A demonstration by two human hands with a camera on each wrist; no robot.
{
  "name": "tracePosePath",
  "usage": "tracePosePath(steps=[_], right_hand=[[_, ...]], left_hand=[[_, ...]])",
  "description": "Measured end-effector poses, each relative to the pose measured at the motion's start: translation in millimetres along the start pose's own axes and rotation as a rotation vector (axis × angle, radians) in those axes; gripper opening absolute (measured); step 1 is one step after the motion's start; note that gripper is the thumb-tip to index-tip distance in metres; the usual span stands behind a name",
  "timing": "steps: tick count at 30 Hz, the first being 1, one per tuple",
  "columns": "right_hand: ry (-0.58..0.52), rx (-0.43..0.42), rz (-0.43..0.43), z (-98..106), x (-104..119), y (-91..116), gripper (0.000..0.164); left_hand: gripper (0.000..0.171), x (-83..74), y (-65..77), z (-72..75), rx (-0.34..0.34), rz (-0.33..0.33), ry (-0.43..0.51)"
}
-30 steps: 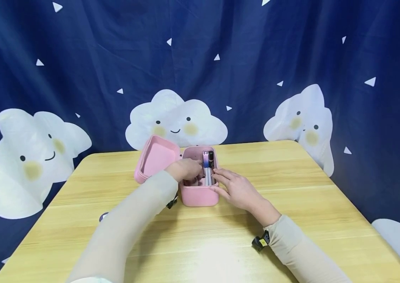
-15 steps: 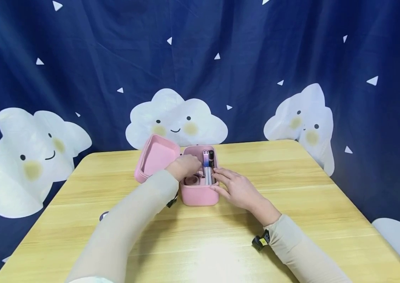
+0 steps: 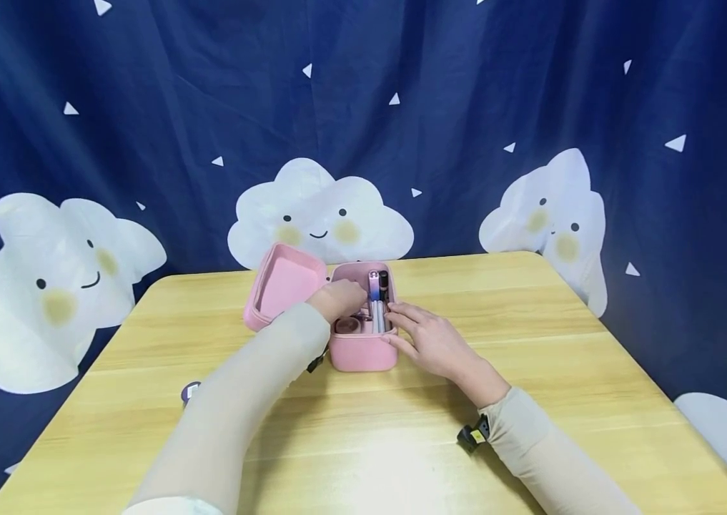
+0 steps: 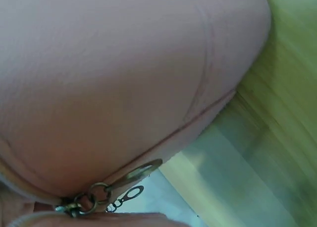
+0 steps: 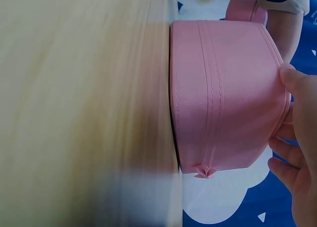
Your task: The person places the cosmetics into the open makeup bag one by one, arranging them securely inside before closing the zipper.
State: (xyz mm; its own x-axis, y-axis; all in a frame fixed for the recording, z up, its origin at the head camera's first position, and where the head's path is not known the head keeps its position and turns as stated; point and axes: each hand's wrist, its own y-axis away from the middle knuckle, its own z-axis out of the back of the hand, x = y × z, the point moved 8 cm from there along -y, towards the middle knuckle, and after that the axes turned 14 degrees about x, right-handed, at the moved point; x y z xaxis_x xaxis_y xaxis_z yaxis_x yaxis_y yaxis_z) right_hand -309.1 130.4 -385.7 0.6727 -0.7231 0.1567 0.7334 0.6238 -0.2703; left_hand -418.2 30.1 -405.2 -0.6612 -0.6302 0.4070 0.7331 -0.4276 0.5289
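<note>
A pink zip case [image 3: 363, 355] stands on the table, its lid [image 3: 289, 286] folded back to the left. My left hand [image 3: 339, 297] reaches down into the case, its fingers mostly hidden; I cannot tell what they hold. A round brownish item [image 3: 347, 326] lies near the front inside. Along the right side stand a pink-and-blue tube [image 3: 374, 286], a black-capped tube [image 3: 384, 283] and slim pale tubes [image 3: 378, 317]. My right hand [image 3: 432, 342] rests on the right rim, fingers along the edge and thumb [image 5: 292, 74] at the front corner. Metal zip pulls [image 4: 136, 172] hang beside my left wrist.
The case stands toward the far side of the wooden table [image 3: 363, 429]. A small dark purple round item [image 3: 190, 391] lies at the left, partly behind the left sleeve [image 3: 254, 386]. A blue curtain [image 3: 363, 107] with clouds hangs behind the table.
My left hand has lifted away from the front of the case's inside, and the round brownish item there has come into sight. My right hand stays on the rim.
</note>
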Motion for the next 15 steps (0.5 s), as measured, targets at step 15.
tracePosePath(steps=[15], right_hand=[[-0.003,-0.008,0.006,-0.5,0.7,-0.1,0.048]], left_hand=[[0.016,-0.4,0.5,-6.7,0.013,0.0,0.025]])
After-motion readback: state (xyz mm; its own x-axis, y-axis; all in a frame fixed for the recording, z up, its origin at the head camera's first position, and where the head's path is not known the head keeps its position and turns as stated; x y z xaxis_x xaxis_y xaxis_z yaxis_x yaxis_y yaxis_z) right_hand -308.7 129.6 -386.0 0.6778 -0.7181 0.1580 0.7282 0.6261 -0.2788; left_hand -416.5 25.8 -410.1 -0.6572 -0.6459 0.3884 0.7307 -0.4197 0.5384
